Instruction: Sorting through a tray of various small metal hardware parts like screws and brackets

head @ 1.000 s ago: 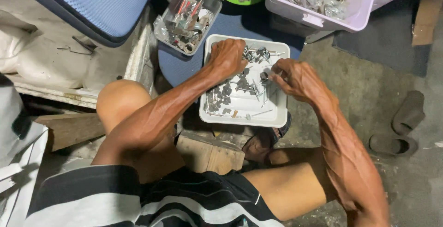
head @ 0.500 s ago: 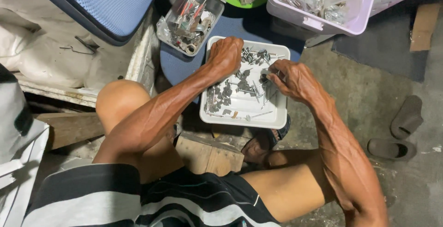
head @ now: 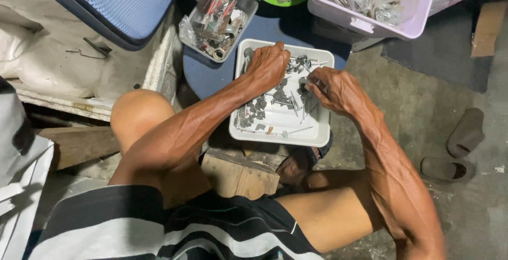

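Dull grey metal parts (head: 275, 104) are lying in a smooth, matt white plastic tray (head: 312, 133). A clear plastic box (head: 248, 6) is showing glossy walls. The lilac plastic bin (head: 402, 24) is looking smooth, the concrete floor (head: 423, 106) rough, the wooden block (head: 238, 175) coarse.

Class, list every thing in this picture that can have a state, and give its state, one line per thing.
White tray: open, partly filled with small metal parts.
Clear tub: open, full of mixed hardware.
Lilac bin: open, holding clear bags.
Left hand: reaching into the tray.
Right hand: pinching small parts.
Sandals: off, lying on the floor.
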